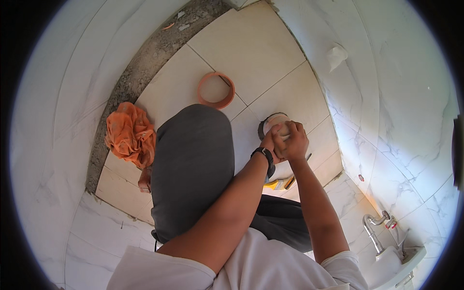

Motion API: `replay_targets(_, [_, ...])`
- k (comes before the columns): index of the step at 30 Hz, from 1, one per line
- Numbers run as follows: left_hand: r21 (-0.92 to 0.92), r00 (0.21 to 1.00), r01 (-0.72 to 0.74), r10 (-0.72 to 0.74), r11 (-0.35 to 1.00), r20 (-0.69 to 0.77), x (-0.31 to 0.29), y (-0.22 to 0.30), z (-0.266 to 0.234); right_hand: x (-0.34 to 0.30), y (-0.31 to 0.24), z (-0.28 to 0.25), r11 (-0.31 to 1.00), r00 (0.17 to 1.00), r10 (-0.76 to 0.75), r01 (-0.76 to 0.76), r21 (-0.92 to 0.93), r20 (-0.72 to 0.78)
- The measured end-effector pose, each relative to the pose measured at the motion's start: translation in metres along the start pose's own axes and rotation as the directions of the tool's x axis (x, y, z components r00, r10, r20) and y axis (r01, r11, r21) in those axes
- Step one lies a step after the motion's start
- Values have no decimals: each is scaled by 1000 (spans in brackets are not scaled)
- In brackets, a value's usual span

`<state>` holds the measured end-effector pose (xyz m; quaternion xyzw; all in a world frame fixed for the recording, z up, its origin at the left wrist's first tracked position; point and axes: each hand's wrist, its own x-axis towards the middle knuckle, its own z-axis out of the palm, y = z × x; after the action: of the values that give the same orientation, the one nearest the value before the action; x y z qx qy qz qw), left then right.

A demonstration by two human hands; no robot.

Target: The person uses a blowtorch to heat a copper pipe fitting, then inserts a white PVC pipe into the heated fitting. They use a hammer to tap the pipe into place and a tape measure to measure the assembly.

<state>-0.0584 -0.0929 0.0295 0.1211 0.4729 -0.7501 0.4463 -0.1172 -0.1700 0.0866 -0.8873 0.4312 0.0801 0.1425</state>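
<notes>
My hands are together on the tiled floor, right of my grey-trousered knee, at a pale round piece (274, 119) with a dark, rough edge like a cut opening. My left hand (268, 142), with a black watch on its wrist, is closed against the near side of that piece. Over it curls my right hand (296, 143), its fingers bent and touching the left. What lies within the fingers is hidden. Close to my wrists is a yellow brush-like tool (274, 184) with a dark tool beside it, both partly covered by my arm.
An orange ring, like a cut pipe section (228, 100), rests on the floor ahead of my knee. Crumpled orange cloth (128, 135) and a reddish block (145, 180) lie left. Bare rough concrete (145, 58) borders the tiles. A basin with a chrome drain pipe (371, 227) is lower right.
</notes>
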Motion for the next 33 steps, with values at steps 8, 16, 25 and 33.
replay_targets(8, [38,991,100,-97,994,-94,-14,16,11,-6,-9,8,996,990,80,-75,46,-118])
replay_targets(16, [107,983,163,-153,981,-97,-13,28,11,-7,-14,15,979,973,189,-176,104,-132])
replay_targets(25, [75,982,170,-163,983,-91,-15,34,17,-9,-15,22,970,962,222,-201,139,-159])
replay_targets(33, [267,983,152,-117,952,-143,-15,40,17,-11,-10,19,955,968,246,-234,184,-42])
